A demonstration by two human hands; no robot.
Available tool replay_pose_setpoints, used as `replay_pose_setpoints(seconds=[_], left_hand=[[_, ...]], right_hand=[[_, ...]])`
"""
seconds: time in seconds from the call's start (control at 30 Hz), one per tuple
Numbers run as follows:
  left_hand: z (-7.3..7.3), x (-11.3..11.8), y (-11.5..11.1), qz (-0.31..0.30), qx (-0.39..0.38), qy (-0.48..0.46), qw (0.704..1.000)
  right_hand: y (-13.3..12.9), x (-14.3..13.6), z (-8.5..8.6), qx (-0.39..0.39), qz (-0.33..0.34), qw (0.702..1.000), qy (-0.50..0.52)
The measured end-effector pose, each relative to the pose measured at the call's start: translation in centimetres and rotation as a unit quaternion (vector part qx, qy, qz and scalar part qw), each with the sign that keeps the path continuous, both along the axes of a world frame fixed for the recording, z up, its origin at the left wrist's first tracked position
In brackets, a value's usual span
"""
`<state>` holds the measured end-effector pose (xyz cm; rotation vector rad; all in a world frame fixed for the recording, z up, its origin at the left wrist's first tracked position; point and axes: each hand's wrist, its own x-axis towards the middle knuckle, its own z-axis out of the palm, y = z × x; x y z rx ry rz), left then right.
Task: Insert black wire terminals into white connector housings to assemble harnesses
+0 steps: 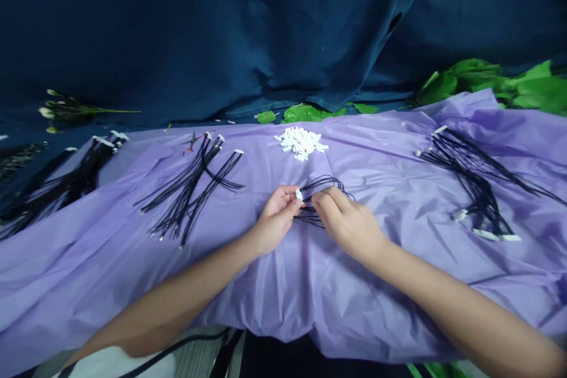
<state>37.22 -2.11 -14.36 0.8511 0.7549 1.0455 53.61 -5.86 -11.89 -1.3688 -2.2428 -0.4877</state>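
Observation:
Between thumb and fingers, my left hand (pixel 276 217) pinches a small white connector housing (pixel 299 195) near the middle of the cloth. Thin black wires (pixel 325 181) run from the housing to the right and loop around my right hand (pixel 339 215). That hand's fingers are pinched together on the wires close to the housing; exactly which strand they grip is hidden. Just beyond both hands lies a pile of loose white connector housings (pixel 301 143) on the purple cloth (pixel 266 289).
Black wire bundles with white connectors lie left of my hands (pixel 195 189), at the far left (pixel 84 174) and at the right (pixel 473 189). Green leaves (pixel 482 82) and a flower sprig (pixel 66 109) line the back, before a dark blue curtain (pixel 221 29).

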Motion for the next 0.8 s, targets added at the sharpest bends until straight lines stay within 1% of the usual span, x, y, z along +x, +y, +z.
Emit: replay_pose_setpoints(seconds=[0.1,0.2,0.27,0.53,0.8], left_hand=[[0.1,0.0,0.1,-0.006,-0.002,-0.004,1.000],[-0.1,-0.1,0.2,-0.017,0.005,-0.006,1.000],[-0.3,0.0,0.2,-0.022,0.011,-0.005,1.000],[-0.4,0.3,0.0,-0.014,0.015,0.009,1.000],[-0.5,0.3,0.1,-0.018,0.016,0.013,1.000]], right_hand=[[0.1,0.2,0.6,0.008,0.001,0.999,-0.034],[0.2,0.2,1.1,0.002,-0.002,0.998,-0.060],[0.4,0.3,1.3,-0.009,0.009,0.998,-0.069],[0.9,0.7,0.7,-0.027,0.037,0.997,-0.065],[0.8,0.6,0.6,-0.017,0.030,0.996,-0.076]])
